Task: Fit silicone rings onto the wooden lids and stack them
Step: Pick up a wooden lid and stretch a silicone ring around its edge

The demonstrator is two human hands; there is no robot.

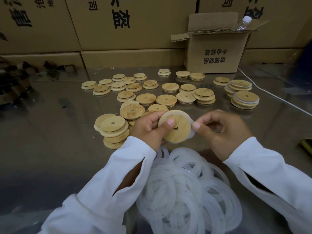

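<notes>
My left hand [148, 127] grips a round wooden lid [178, 130] with a centre hole, thumb pressed on its face. A translucent white silicone ring [191, 132] sits around the lid's right edge, and my right hand [221, 130] pinches that ring between thumb and forefinger. A heap of loose silicone rings [187, 188] lies on the table right below my hands. Several bare wooden lids [146, 98] are scattered beyond. Ringed lids stand in short stacks [244, 99] at the right.
A stack of bare lids [113, 130] stands left of my left hand. An open cardboard box [214, 51] with a plastic bottle [242, 23] sits at the back right, a white cable [273, 95] beside it. Large cartons [118, 22] wall the back of the shiny table [59, 132].
</notes>
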